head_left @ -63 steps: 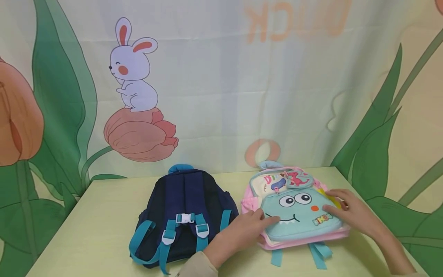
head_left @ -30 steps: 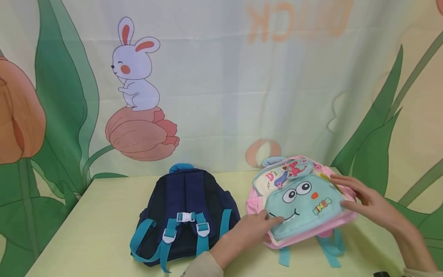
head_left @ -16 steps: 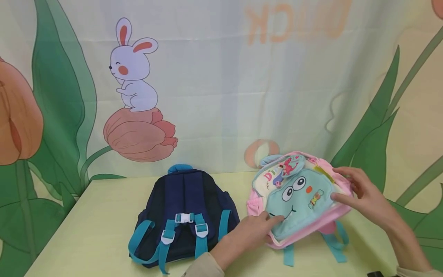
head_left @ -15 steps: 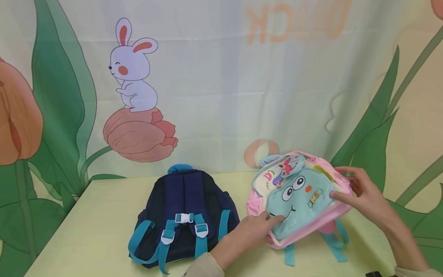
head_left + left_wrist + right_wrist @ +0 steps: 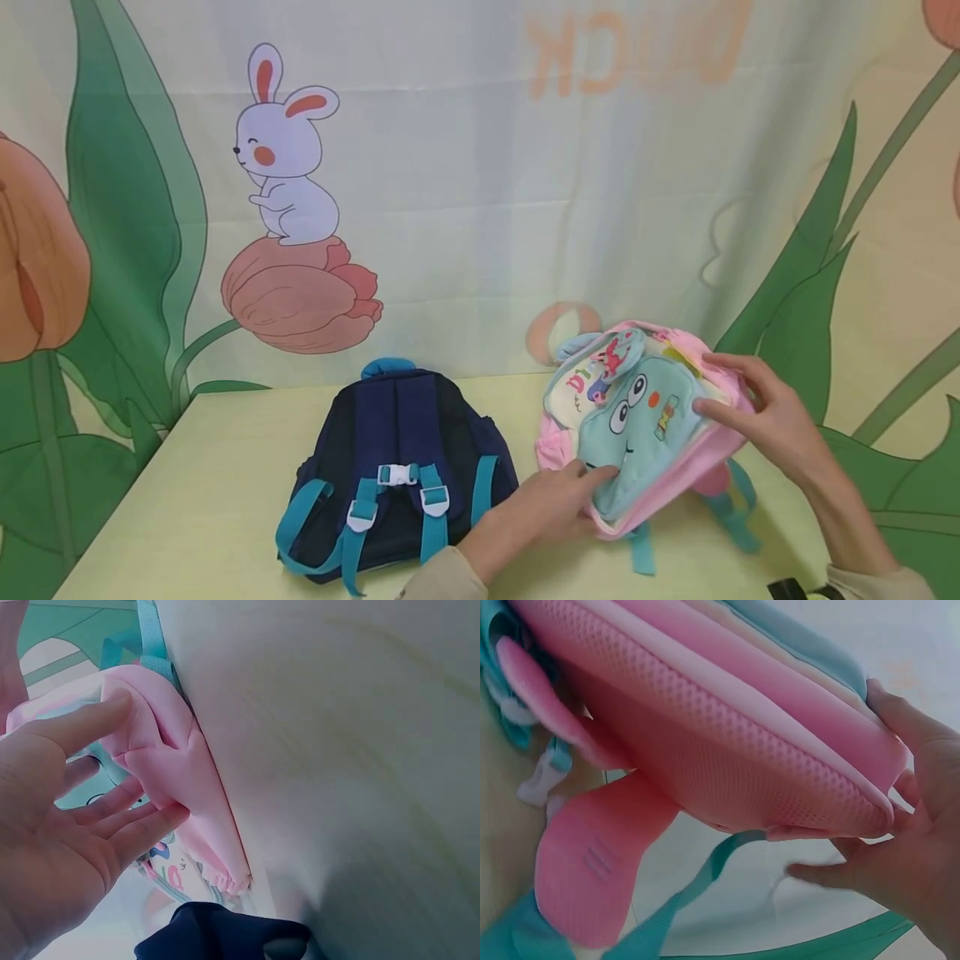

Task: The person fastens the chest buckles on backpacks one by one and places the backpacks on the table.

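A small backpack (image 5: 652, 458), pink with a light-blue cartoon face on its front, is tilted on the table's right side, its right side raised. My right hand (image 5: 772, 421) grips that raised side, thumb on the front and fingers behind the edge. My left hand (image 5: 551, 504) holds the lower left corner; in the left wrist view its thumb and fingers (image 5: 171, 816) lie on the pink fabric. Seen from the right wrist, the mesh back panel (image 5: 697, 750) and a pink padded strap (image 5: 589, 859) face the camera. The table hides part of the straps.
A dark blue backpack (image 5: 401, 417) lies straps up left of the pink one, with teal straps and a white buckle (image 5: 397, 475). Both stand on a pale yellow table (image 5: 187, 492). Behind it hangs a printed curtain (image 5: 450, 208). A dark object (image 5: 787, 589) shows at the lower right.
The right side of the pink backpack has been lifted and turned leftward, its face tilting more steeply. My right hand rose with it; the left hand stays at the lower left corner.
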Motion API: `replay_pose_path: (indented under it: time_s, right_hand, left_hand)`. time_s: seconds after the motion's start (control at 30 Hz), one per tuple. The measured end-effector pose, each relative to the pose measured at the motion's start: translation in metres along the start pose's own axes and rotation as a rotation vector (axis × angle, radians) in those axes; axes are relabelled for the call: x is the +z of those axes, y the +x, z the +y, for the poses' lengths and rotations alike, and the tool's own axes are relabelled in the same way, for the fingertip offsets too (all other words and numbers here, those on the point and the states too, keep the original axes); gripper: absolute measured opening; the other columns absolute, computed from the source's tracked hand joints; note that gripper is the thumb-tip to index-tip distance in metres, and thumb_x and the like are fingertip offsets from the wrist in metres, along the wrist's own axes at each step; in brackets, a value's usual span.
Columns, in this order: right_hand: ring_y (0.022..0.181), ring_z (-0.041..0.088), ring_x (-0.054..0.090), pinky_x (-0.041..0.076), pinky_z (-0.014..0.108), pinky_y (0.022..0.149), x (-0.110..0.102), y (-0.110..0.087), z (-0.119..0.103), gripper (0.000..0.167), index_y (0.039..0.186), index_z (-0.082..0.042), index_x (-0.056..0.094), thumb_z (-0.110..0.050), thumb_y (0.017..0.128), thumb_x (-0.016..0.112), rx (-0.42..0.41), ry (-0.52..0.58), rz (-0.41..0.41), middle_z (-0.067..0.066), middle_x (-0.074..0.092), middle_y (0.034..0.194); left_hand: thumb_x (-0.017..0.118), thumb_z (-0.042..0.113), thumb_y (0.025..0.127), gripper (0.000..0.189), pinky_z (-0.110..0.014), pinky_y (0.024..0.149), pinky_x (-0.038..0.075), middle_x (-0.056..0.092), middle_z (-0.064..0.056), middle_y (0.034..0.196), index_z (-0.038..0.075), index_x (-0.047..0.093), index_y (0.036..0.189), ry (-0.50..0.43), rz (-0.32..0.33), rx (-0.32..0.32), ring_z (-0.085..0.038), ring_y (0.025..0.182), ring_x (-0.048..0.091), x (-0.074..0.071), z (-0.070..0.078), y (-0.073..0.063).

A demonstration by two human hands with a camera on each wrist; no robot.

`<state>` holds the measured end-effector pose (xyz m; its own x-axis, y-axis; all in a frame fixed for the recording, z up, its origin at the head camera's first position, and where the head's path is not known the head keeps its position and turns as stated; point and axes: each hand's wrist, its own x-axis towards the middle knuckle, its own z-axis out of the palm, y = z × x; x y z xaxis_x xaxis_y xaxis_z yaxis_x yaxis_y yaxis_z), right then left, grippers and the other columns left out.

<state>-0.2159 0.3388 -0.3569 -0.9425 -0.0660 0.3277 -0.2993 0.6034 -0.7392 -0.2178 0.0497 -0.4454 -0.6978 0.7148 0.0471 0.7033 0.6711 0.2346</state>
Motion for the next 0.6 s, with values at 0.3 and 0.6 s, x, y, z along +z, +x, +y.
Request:
replay_pose_path:
  time_s: [0.3, 0.6]
  right_hand:
    - [0.105, 0.003, 0.047, 0.044, 0.011, 0.078, 0.005, 0.003, -0.017, 0.062, 0.143, -0.020, 0.052, -0.026, 0.087, 0.078, -0.051, -0.069, 0.045, -0.001, 0.045, 0.133]
    - [0.113, 0.008, 0.042, 0.038, 0.008, 0.084, 0.009, 0.005, -0.029, 0.064, 0.142, -0.027, 0.051, -0.029, 0.085, 0.080, -0.027, -0.073, 0.064, -0.006, 0.042, 0.137]
  left_hand:
    - [0.070, 0.047, 0.090, 0.072, -0.016, 0.069, 0.046, 0.059, -0.003, 0.126, 0.029, 0.038, 0.152, -0.055, -0.007, 0.022, -0.004, 0.076, 0.051, 0.001, 0.002, 0.002]
    - [0.065, 0.043, 0.094, 0.066, -0.016, 0.077, 0.048, 0.060, -0.002, 0.131, 0.031, 0.037, 0.153, -0.121, -0.015, 0.073, -0.002, 0.087, 0.053, 0.000, 0.002, 0.005]
